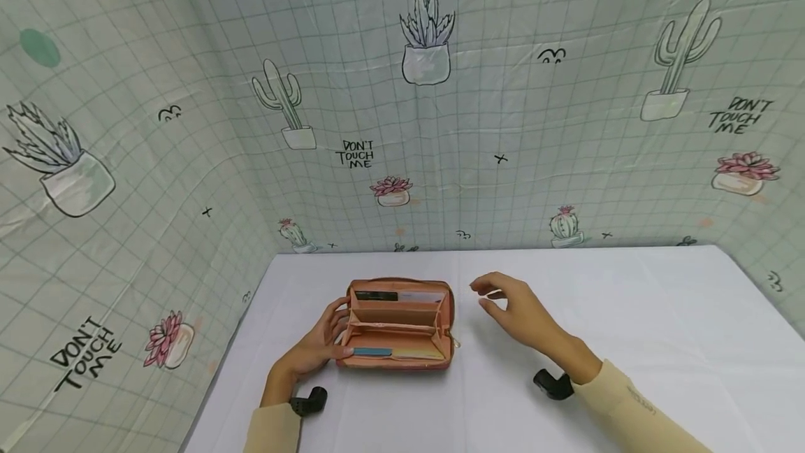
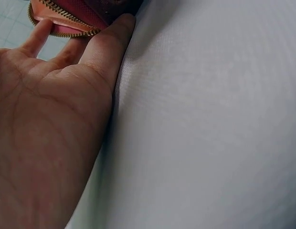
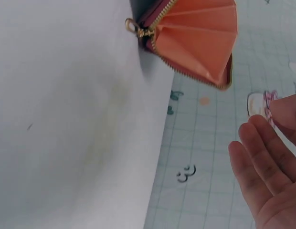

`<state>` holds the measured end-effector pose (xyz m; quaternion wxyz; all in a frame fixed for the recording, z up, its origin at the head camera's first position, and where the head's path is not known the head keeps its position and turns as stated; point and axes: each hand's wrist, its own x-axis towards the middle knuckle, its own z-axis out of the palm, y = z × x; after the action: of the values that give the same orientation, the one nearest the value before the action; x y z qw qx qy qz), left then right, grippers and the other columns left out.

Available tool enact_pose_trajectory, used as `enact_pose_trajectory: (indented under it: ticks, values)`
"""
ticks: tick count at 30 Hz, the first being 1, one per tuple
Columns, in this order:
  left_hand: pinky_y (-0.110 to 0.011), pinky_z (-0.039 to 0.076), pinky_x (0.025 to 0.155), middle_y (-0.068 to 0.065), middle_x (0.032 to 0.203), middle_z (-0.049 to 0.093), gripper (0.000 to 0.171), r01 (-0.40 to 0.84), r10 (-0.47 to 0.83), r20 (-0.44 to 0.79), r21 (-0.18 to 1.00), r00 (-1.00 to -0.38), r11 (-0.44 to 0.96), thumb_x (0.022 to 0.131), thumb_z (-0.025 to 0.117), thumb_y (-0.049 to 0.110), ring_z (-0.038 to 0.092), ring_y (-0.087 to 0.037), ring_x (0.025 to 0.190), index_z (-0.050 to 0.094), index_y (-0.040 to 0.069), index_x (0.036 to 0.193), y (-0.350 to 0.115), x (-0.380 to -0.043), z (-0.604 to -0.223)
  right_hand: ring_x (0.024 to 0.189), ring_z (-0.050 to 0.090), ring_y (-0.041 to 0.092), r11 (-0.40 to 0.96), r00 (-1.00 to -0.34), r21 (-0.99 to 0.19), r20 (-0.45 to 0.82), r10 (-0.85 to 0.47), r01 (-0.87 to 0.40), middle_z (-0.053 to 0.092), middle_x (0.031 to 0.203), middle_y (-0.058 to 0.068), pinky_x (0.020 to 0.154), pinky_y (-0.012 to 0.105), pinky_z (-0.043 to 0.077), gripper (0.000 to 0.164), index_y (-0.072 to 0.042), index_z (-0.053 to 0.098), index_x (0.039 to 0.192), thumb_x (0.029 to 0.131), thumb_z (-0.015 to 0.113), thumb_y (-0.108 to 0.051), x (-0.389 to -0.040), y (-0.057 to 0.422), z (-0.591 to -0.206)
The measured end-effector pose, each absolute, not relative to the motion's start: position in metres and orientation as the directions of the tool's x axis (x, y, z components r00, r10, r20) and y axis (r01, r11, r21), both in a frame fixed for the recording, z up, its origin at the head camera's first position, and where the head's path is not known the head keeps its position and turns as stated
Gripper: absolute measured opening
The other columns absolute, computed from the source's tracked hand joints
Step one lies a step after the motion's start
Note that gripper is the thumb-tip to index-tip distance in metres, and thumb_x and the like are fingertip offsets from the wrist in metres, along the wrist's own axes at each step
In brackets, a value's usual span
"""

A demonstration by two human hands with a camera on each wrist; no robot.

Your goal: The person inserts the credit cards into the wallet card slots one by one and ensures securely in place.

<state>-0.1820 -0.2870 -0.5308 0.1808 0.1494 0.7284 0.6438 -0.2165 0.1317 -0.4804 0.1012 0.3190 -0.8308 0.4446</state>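
Note:
An unzipped orange-brown zip-around wallet (image 1: 395,316) lies spread on the white table in the head view. My left hand (image 1: 319,341) grips its left end, with the thumb at the lower front corner. The left wrist view shows the fingers against the wallet's zipped edge (image 2: 67,34). A dark card (image 1: 376,296) and a whitish card (image 1: 420,297) sit in the back slots. In front are a blue card (image 1: 372,351) and a yellowish card (image 1: 417,354). My right hand (image 1: 512,307) hovers right of the wallet, fingers loosely bent, holding nothing. The gold zip pull (image 3: 131,25) hangs at the right end.
A white cloth covers the table (image 1: 604,313). Behind and at the sides hangs a pale green gridded curtain (image 1: 478,124) printed with cacti. Each wrist carries a black strapped device, one on the left (image 1: 309,402) and one on the right (image 1: 553,384).

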Motion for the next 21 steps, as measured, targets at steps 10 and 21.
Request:
enact_pose_trajectory:
  ticks: [10, 21]
  values:
    - [-0.022, 0.043, 0.108, -0.032, 0.165, 0.021, 0.105, 0.025, 0.464, -0.010, 0.997, -0.886, 0.069, 0.092, 0.081, 0.010, 0.045, -0.003, 0.137, 0.007, 0.003, 0.166, -0.287, -0.180, -0.534, 0.103, 0.073, 0.033, 0.438, -0.846, -0.725, 0.418, -0.332, -0.531, 0.075, 0.116, 0.015, 0.086, 0.030, 0.060, 0.027, 0.000, 0.070, 0.119, 0.094, 0.072, 0.010, -0.211, 0.179, -0.488]
    - [-0.013, 0.037, 0.108, -0.028, 0.168, 0.016, 0.106, 0.056, 0.399, 0.009, 0.992, -0.917, 0.108, 0.089, 0.080, -0.001, 0.023, -0.031, 0.156, 0.008, 0.003, 0.166, -0.289, -0.187, -0.529, 0.099, 0.066, 0.000, 0.520, -0.907, -0.744, 0.338, -0.251, -0.420, 0.075, 0.116, 0.015, 0.082, 0.020, 0.057, 0.028, 0.002, 0.070, 0.121, 0.094, 0.071, 0.009, -0.208, 0.224, -0.497]
